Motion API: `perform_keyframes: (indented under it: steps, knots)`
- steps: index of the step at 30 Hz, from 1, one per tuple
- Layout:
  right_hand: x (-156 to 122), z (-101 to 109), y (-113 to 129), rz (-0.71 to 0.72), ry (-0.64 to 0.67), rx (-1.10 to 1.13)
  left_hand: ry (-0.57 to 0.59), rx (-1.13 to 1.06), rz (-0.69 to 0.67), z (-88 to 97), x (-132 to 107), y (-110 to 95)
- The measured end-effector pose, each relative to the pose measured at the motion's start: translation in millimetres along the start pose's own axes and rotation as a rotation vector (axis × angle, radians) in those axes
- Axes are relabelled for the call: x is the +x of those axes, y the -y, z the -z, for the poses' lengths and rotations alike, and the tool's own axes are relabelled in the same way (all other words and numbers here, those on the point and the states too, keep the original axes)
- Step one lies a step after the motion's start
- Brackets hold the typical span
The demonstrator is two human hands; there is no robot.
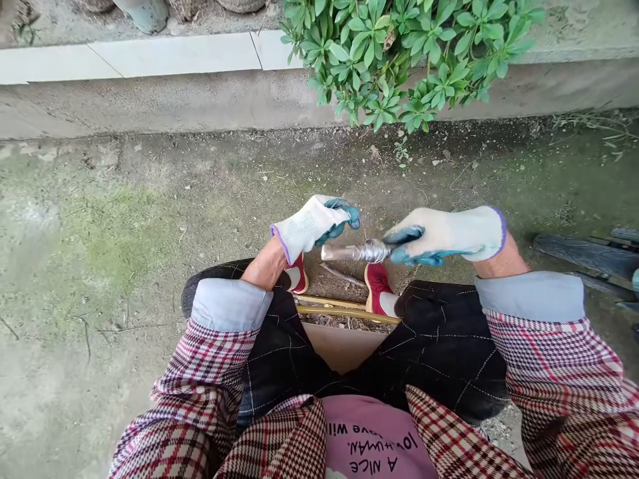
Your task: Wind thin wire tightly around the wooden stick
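My right hand point(434, 234), in a white glove with a blue-green coated palm, grips a short pale rod point(339, 253). Silvery wire point(374, 251) is wound around the rod close to my right fingertips, and the rod's bare end points left. To the left, my left hand point(324, 223), gloved the same way, has its fingers curled together just above that bare end. A faint thin strand seems to run between the left fingertips and the winding; what the left fingers pinch is too small to make out.
Between my red shoes point(378, 287) lie a thin stick point(342, 274) and yellowish poles point(349, 313). A leafy green bush point(409, 60) overhangs a low concrete ledge point(200, 100) ahead. Dark slats point(589, 255) stand at the right. Mossy ground point(120, 233) spreads to the left.
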State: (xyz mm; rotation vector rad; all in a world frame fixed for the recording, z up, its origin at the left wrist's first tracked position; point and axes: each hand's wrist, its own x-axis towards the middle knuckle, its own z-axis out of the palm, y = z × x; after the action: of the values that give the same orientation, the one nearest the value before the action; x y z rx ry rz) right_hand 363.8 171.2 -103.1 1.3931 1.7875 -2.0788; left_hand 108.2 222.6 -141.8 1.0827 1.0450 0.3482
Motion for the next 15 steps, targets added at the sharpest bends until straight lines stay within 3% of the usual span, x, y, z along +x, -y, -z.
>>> perform_keyframes:
  steps: [2, 5, 9, 12, 15]
  knots:
    - [8.2, -1.7, -5.7, -0.090, -0.055, -0.197, 0.003, 0.080, 0.018, -2.0, -5.9, -6.2]
    - [21.3, -0.8, -8.7, -0.248, -0.292, -0.529, 0.021, 0.181, 0.059, -11.3, -12.5, -11.8]
    - [24.5, 8.7, -2.7, -0.250, -0.626, -0.618, 0.107, 0.113, 0.018, -21.2, -12.6, -7.1]
    - [18.0, 11.5, 4.1, -0.170, -0.752, -0.385, 0.183, -0.002, -0.020, -22.9, -8.9, 2.3]
    - [10.2, 5.9, 9.9, -0.004, -0.794, 0.137, 0.249, -0.064, -0.067, -23.1, -3.9, 12.5]
